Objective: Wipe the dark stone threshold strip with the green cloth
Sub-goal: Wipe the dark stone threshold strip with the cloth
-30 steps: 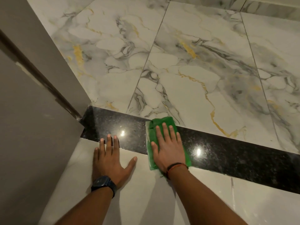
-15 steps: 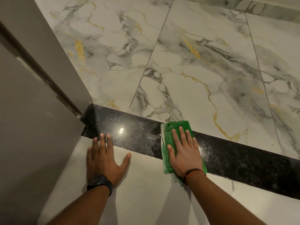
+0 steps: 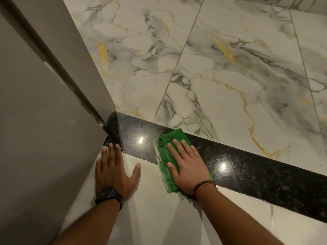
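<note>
The dark speckled stone threshold strip point(image 3: 256, 175) runs diagonally from the door frame at the left down to the right edge. A folded green cloth point(image 3: 165, 156) lies across the strip near its left part, its near end hanging over onto the pale tile. My right hand point(image 3: 187, 165) presses flat on the cloth with the fingers spread, covering most of it. My left hand point(image 3: 113, 170), with a dark watch on the wrist, rests flat on the pale tile beside the wall; its fingertips touch the strip's near edge.
A grey wall and door frame point(image 3: 44, 138) rise close on the left and meet the strip's left end. Glossy white marble floor point(image 3: 221, 76) with grey and gold veins lies beyond the strip. Plain pale tile point(image 3: 155, 209) is under my arms.
My right hand first slid the cloth right along the strip, then back left toward the door frame. My left hand stays planted on the tile.
</note>
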Tool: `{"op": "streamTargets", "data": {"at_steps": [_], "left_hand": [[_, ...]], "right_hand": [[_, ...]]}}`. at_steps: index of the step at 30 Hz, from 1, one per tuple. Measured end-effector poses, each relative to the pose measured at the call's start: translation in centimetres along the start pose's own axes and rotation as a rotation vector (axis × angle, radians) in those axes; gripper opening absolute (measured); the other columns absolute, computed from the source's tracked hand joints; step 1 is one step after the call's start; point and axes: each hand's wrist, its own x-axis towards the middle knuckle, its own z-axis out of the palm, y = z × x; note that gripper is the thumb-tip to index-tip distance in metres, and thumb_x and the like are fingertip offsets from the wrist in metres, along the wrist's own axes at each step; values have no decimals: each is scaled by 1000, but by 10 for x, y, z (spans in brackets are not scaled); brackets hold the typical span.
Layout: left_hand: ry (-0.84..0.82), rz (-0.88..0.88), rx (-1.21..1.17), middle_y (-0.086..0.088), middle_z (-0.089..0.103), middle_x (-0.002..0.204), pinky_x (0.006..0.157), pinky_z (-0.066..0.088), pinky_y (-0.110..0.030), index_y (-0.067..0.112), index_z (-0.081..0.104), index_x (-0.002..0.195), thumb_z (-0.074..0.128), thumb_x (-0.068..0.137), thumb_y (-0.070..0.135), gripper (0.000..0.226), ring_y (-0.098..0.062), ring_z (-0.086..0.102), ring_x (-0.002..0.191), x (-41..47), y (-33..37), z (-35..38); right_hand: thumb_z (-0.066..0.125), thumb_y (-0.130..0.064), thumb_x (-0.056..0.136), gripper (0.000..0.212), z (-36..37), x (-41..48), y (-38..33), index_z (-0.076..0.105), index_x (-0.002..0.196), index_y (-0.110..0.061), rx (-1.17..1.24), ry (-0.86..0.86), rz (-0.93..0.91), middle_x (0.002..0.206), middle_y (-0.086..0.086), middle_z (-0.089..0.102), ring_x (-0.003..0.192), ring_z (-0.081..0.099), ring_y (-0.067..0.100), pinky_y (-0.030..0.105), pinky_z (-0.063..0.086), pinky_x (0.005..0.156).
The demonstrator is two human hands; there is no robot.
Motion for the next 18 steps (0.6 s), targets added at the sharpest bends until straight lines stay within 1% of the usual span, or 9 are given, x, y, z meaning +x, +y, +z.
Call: {"op": "streamTargets", "data": {"at_steps": [4,7,10,12,15,18], "left_hand": [[14,-4,-11,-15,21,158,117,16,-49,8,16,150,33,78,68,95,-31,15,145,-1,3,0],[4,-9,-19,-14,18,158,117,15,-48,8,13,150,34,78,69,97,-30,13,146,-1,4,-2],[-16,-18,-28,-13,17,159,117,14,-48,8,13,150,35,78,66,96,-29,11,146,0,4,-2],[-22,-17,-37,-13,18,158,117,15,-49,7,14,150,36,77,61,93,-30,12,146,0,2,-2],[-30,-12,-39,-15,20,158,116,18,-50,6,16,150,36,77,54,89,-30,15,145,1,-1,-3],[-27,-12,-37,-15,20,157,116,19,-51,6,17,149,36,77,51,88,-31,16,145,1,-2,-3]], "right_hand": [[16,-54,94,60,-2,-2,14,3,149,-33,7,18,117,158,-6,1,144,-6,14,39,-3,116],[11,-53,94,61,-2,18,1,0,149,-31,17,41,206,158,-4,-3,143,-11,15,39,-7,115],[9,-51,93,61,-2,47,-21,-2,149,-28,-3,35,227,159,-1,-4,144,-11,19,40,-10,115],[11,-50,94,61,-1,65,-44,0,150,-27,3,31,183,159,0,-3,144,-9,21,42,-9,115],[17,-49,94,61,4,70,-73,6,150,-28,21,5,23,159,0,6,145,-4,21,43,-6,116],[22,-49,95,59,7,51,-67,10,150,-31,12,-34,-89,159,-3,12,145,-2,18,41,-4,116]]}}
